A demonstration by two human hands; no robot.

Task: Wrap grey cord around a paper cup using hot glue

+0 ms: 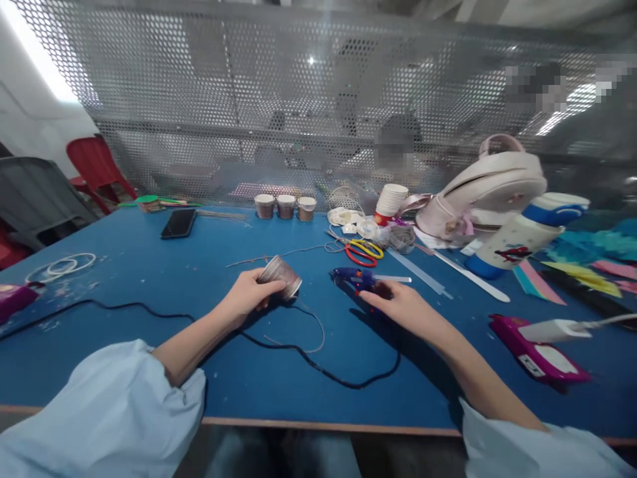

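My left hand [251,292] is closed around a small cup wrapped in greyish-brown cord [281,276], tilted on its side just above the table. A loose end of grey cord [322,332] curls below it on the blue surface. In my right hand [393,302] is a dark blue glue gun [351,274], its nozzle pointing left toward the cup, a clear glue stick [393,279] jutting from its back. The nozzle and the cup are apart. A black power cable [343,382] runs from the gun across the table to the left.
Scissors with red and yellow handles [365,252] lie beyond the glue gun. Three small cups [285,207] and a paper cup stack [391,202] stand at the back. At right are a bottle [527,232], a bag [490,189] and a magenta power strip [542,352]; a phone [178,224] lies left.
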